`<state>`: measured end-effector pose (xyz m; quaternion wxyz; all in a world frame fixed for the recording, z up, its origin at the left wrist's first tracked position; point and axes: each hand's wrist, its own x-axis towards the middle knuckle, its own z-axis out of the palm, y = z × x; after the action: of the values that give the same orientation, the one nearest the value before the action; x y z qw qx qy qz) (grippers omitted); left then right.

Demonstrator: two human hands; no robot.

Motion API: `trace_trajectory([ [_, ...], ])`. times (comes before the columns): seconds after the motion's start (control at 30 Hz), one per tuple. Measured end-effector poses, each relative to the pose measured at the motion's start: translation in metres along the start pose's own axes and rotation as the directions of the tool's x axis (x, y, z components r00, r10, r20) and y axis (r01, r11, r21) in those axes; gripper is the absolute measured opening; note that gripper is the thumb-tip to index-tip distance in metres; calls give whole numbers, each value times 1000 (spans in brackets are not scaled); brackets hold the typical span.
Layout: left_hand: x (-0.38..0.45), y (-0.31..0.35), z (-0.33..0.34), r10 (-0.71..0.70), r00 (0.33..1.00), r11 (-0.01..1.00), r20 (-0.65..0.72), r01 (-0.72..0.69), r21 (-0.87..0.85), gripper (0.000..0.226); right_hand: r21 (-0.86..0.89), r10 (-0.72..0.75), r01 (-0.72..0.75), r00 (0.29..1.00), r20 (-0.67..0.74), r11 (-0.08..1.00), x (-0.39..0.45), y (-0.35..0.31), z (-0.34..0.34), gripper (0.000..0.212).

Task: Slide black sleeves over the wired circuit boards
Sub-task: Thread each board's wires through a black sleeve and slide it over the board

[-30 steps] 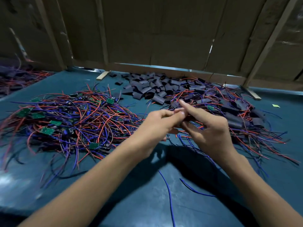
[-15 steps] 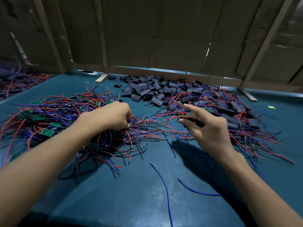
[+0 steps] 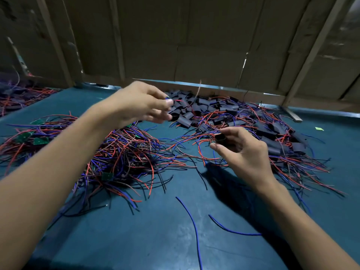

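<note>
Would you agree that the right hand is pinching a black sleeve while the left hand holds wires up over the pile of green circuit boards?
Not quite. The head view shows the right hand pinching a black sleeve, but the left hand holds its wires up over the pile of loose black sleeves at the back, not over the green circuit boards.

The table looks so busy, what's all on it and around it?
Wired boards: one big tangle, green boards, red and blue wires, left of centre.
Sleeves: heap, black, far middle.
Sleeved boards: pile, black with wires, right.
Loose wires: two, blue, near middle.
Table: one, teal.
Wall: brown panels, behind.
Left hand: raised, pinching wires.
Right hand: holding one black sleeve.
</note>
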<state>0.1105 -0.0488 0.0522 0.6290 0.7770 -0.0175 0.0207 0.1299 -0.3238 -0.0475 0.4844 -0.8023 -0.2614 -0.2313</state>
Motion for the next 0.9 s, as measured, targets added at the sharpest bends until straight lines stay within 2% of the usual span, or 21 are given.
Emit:
trace_trajectory([
  [0.03,-1,-3,8,-16,999,987,42,23,-161,20,23,20,-20,1000,-1,1000,0,-1,0,37],
  [0.1,-2,-14,26,-36,994,930,102,71,-362,21,79,54,-54,999,-1,995,-1,-3,1,32],
  [0.27,-5,-55,65,-84,992,801,89,121,-587,12,202,99,-98,995,5,974,0,-6,4,37],
  [0.43,-10,-70,75,-24,999,814,39,42,-579,19,292,179,-174,984,7,941,1,0,6,34],
  [0.53,-16,-69,74,-1,998,778,57,37,-628,24,334,187,-184,982,24,925,-1,-3,9,26],
  [0.6,-19,-71,75,1,999,770,54,34,-637,26,399,203,-210,977,61,892,-2,-8,9,31],
  [0.67,-21,-74,79,15,999,816,33,7,-577,21,484,221,-257,966,132,836,-2,-14,8,39],
  [0.73,-22,-75,82,30,999,865,23,-15,-501,17,557,210,-305,951,228,772,-1,-18,6,38],
  [0.9,-23,-78,85,49,996,895,71,-12,-447,25,602,186,-444,877,442,664,0,-22,5,35],
])
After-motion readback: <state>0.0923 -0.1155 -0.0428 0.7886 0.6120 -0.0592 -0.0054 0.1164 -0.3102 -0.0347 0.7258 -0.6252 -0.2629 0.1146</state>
